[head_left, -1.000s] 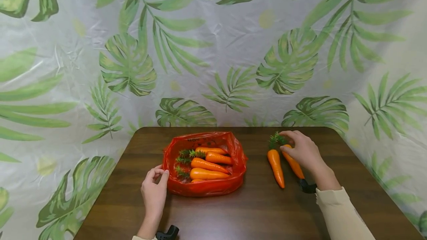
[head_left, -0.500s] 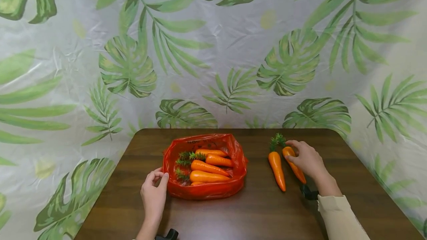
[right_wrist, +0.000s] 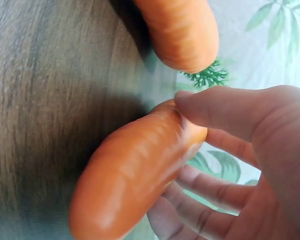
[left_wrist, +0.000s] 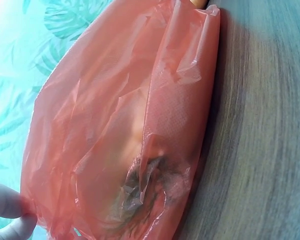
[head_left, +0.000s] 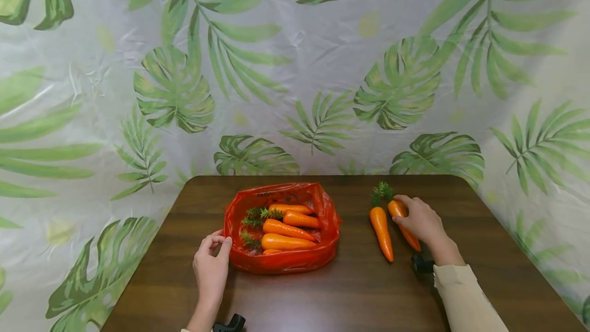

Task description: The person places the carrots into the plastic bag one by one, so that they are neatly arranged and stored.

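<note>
A red plastic bag [head_left: 283, 263] stands with its mouth wide, several orange carrots [head_left: 288, 242] with green tops inside. At the bag's left rim, my left hand [head_left: 212, 265] pinches the plastic between thumb and fingertips; the left wrist view shows the fingertips [left_wrist: 20, 212] on the red film. Over on the right, two carrots lie on the table. My right hand [head_left: 421, 222] holds the outer carrot [right_wrist: 135, 172] near its thick end, thumb on one side and fingers curled on the other. The inner carrot [head_left: 381, 234] lies beside it, untouched, its green top pointing away.
The dark wooden table [head_left: 322, 296] has rounded far corners. Behind it hangs a leaf-patterned sheet [head_left: 295, 65]. Black wrist mounts [head_left: 232, 323] sit by both wrists. Bare tabletop lies between the bag and the two loose carrots.
My right hand has shifted from the outer carrot's green top down onto its thick end and taken hold. The left hand has stayed on the bag's rim.
</note>
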Demonstrator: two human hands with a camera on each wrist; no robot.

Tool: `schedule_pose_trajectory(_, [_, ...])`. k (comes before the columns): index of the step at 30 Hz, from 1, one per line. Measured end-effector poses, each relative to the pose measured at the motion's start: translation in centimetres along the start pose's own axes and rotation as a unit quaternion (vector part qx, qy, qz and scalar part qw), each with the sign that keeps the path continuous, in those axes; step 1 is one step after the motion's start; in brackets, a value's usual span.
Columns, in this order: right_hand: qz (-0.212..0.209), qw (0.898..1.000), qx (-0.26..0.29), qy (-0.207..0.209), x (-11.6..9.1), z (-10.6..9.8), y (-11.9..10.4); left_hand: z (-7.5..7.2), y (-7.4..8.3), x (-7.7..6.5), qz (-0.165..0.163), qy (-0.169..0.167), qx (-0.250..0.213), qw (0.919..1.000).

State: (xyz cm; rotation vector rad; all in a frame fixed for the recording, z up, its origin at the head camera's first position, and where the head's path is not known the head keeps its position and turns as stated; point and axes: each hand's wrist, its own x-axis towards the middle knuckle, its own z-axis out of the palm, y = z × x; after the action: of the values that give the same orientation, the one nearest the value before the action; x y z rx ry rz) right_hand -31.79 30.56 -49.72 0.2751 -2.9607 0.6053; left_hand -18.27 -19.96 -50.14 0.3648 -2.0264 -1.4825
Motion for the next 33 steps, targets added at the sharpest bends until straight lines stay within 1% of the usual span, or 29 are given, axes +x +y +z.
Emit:
schedule_pose_trajectory(3, [0.001,1.000,-0.005,-0.006,0.07,-0.08,0.06,0.02,0.05,0.00,0.001,-0.001,-0.002,1.0000])
schedule_pose_trajectory(10, [0.011,0.999,0.010,-0.039,-0.09,-0.42,-0.01,0.14,0.04,0.15,-0.001,-0.005,-0.005,1.0000])
schedule_pose_trajectory(19, [0.021,0.998,0.022,-0.051,-0.41,-0.61,0.11,0.12,0.14,0.06,0.002,-0.002,-0.001,1.0000])
schedule_pose_trajectory(22, [0.023,0.998,0.027,-0.050,-0.47,-0.65,0.10,0.06,0.17,-0.03,-0.002,-0.002,0.002,1.0000])
schedule_pose_trajectory(28, [0.028,0.999,0.032,-0.034,-0.49,-0.84,0.10,-0.02,0.09,-0.03,-0.003,-0.001,0.003,1.0000])
schedule_pose_trajectory(33, [0.020,0.999,0.036,-0.018,-0.46,-0.97,-0.01,0.00,0.13,-0.07,0.002,-0.001,-0.001,1.0000])
